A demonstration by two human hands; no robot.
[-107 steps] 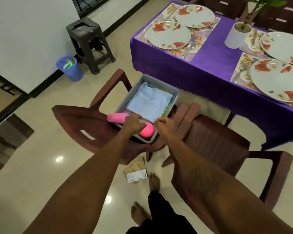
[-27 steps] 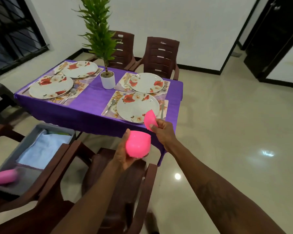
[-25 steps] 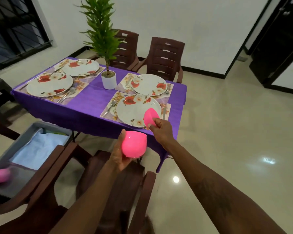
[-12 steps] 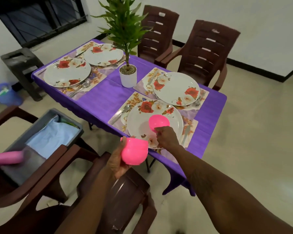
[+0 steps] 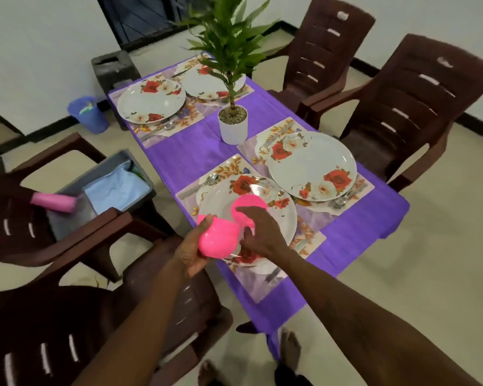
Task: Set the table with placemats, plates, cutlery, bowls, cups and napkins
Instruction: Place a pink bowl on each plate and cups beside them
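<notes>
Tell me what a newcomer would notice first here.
Bright pink draws the eye: the right hand holds a pink bowl over the nearest floral plate, and the left hand grips a second pink bowl beside it. Behind them, a tall potted plant rises mid-table on the purple tablecloth.

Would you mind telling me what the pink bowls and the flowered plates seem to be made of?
The pink bowls look like glossy plastic: uniform bright colour, sharp highlights. The flowered plates could be ceramic or melamine: smooth sheen, printed flowers.
</notes>
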